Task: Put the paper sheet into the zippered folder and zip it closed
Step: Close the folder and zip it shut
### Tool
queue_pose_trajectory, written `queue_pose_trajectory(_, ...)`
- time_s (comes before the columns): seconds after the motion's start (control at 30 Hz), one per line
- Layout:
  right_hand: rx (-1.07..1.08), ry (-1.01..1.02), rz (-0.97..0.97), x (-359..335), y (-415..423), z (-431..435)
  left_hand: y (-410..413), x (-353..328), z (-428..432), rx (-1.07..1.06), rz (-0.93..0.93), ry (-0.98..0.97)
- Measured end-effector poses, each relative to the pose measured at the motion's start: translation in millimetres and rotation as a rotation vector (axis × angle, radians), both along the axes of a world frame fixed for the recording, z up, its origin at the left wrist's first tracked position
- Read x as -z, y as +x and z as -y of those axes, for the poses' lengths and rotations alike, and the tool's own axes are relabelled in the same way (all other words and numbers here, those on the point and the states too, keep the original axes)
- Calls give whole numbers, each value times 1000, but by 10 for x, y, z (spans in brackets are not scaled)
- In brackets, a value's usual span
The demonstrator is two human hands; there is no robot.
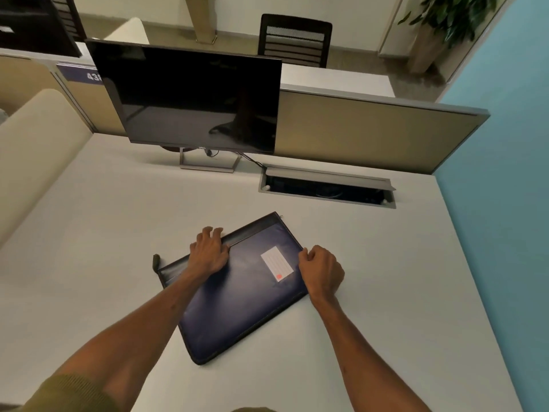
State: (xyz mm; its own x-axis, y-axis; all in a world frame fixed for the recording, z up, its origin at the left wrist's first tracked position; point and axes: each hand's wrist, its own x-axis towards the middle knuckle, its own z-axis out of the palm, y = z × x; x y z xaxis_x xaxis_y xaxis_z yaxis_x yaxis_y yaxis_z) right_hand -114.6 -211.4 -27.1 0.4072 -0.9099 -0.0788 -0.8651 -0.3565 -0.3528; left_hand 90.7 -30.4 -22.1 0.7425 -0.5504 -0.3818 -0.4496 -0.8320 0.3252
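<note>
The white surface (386, 278) carried a dark monitor (190, 99) at its far edge. The left hand (209, 252) pressed flat, fingers spread, on the folder (237, 304); the right hand (322, 272) was fisted at the folder's right edge.

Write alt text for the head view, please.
Both hands rest on a dark blue zippered folder lying on a white desk: the left hand presses its top edge, the right hand is fisted at its right edge. A switched-off monitor stands behind.
</note>
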Motion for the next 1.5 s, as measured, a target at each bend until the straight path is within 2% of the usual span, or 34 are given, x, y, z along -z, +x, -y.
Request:
queue_pose_trajectory(0.13,71,132,-48,23,-313,-381,-92,-30,-169,-35,13,31)
queue_pose_trajectory(0.23,50,506,-94,91,-471,-704,-154,-56,-257,8,36,78)
queue_pose_trajectory(0.3,89,842,26,93,-483,-853,-200,-76,-284,32,35,98)
queue_pose_trajectory(0.37,180,984,172,81,-471,-912,-246,-103,-292,38,31,120)
queue_pose_trajectory(0.43,228,960,223,56,-455,-899,-276,-127,-311,29,17,136)
queue_pose_trajectory(0.7,302,599,237,-24,-476,-526,-411,-94,-435,74,-56,52)
queue_pose_trajectory(0.87,217,440,324,-48,-528,-487,-625,-34,-362,152,-114,-20)
queue_pose_trajectory(0.97,109,356,303,-12,-586,-484,-760,-1,-304,158,-127,-49)
queue_pose_trajectory(1.27,-43,339,148,-90,-653,-334,-913,-37,-196,124,-114,-38)
queue_pose_trajectory(1.43,-43,340,133,-89,-687,-313,-918,-52,-159,142,-90,16)
queue_pose_trajectory(1.5,-76,317,72,-98,-700,-302,-950,-74,-143,157,-49,53)
